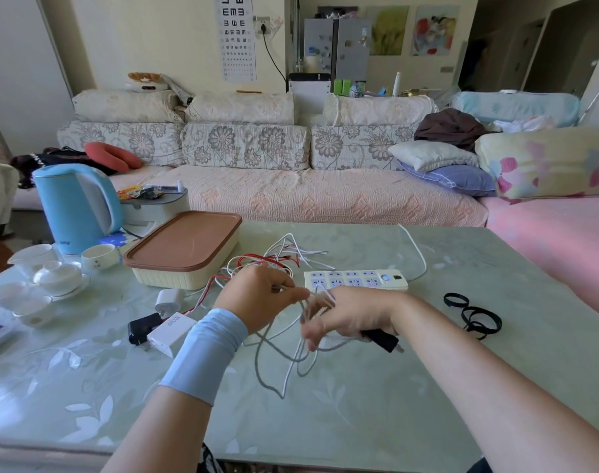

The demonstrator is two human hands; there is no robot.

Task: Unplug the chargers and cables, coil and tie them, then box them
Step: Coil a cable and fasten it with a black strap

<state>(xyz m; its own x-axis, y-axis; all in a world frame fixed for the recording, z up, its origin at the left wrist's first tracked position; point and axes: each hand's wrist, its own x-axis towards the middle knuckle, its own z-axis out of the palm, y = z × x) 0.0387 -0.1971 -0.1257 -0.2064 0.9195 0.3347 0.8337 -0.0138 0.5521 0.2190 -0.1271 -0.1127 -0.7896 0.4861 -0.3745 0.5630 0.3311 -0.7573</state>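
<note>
My left hand (260, 295) pinches a white cable (291, 363) whose loops hang down over the table. My right hand (345, 315) has the same cable wound around its blurred fingers and a black charger (383, 339) tucked under its palm. Just behind both hands lies a white power strip (356, 279) with nothing plugged into its sockets. A tangle of red and white cables (274, 261) lies behind my left hand. Two white chargers (170, 331) (168, 298) and a black charger (142, 331) lie to the left. The cream box with a brown lid (185, 250) is shut.
Black tie straps (472, 314) lie in loops to the right. A blue kettle (76, 206) and white tea cups (52, 278) crowd the table's left side. The power strip's own white cord (417, 254) runs off the far edge. A sofa stands behind the table.
</note>
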